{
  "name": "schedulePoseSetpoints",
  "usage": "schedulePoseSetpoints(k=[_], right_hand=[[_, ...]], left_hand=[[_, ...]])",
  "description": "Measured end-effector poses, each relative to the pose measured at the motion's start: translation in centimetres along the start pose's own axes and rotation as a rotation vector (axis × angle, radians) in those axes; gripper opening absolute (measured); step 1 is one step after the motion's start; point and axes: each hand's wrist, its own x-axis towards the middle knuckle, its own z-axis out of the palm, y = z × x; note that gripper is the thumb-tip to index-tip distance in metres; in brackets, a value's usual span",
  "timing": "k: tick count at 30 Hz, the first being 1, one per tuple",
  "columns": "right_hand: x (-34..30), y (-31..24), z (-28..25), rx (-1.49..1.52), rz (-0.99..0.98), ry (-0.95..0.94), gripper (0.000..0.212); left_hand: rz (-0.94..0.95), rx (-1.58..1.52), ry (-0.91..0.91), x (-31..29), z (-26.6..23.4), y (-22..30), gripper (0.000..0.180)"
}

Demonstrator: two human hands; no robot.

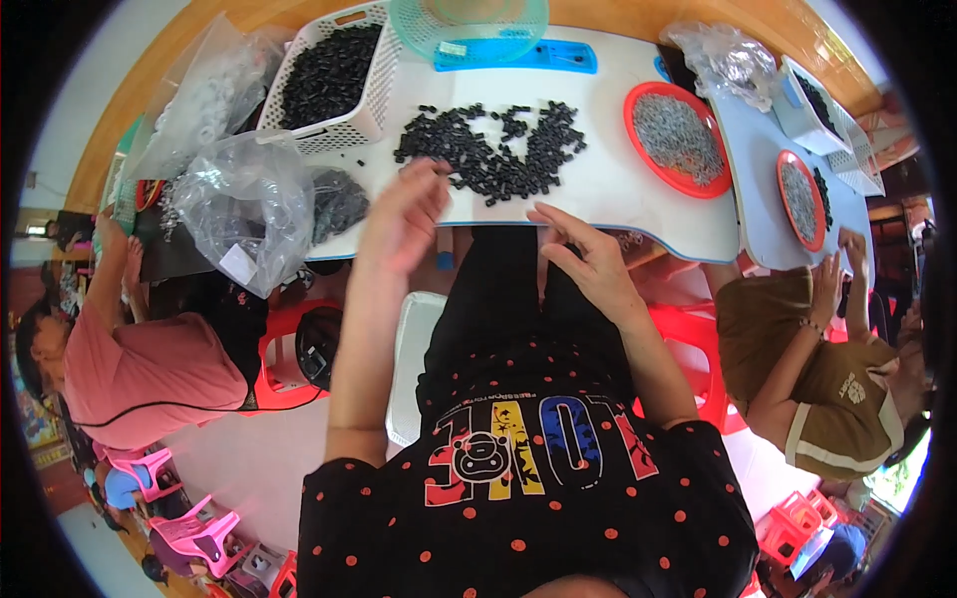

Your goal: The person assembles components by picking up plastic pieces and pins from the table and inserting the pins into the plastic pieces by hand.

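A spread-out heap of small black plastic pieces (pixel 498 159) lies on the white table (pixel 608 194) in front of me. My left hand (pixel 411 211) is at the heap's lower left edge, its fingers bent and blurred by motion, so what they hold, if anything, does not show. Just over the table's near edge, to the right of the heap, is my right hand (pixel 590 261). Its thumb and forefinger are stretched out and apart, with nothing visible between them; the other fingers are partly hidden.
A white basket (pixel 384 100) full of black pieces stands at the far left, beside clear plastic bags (pixel 244 204). A red tray (pixel 638 125) of small metallic-looking parts lies to the right. A green strainer (pixel 419 30) and blue tray (pixel 573 58) are at the back. People sit on both sides.
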Motion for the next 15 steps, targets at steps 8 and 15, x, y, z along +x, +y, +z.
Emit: schedulePoseSetpoints(k=[8, 15], right_hand=[[-1.7, 0.2, 0.8, 0.007, 0.028, -0.055, 0.052], [-6.8, 4.3, -2.5, 0.047, 0.256, 0.153, 0.043]], left_hand=[[0.756, 1.349, 0.491, 12.9, -6.6, 23.0, 0.072], [0.402, 1.651, -0.228, 14.7, 2.0, 1.1, 0.022]])
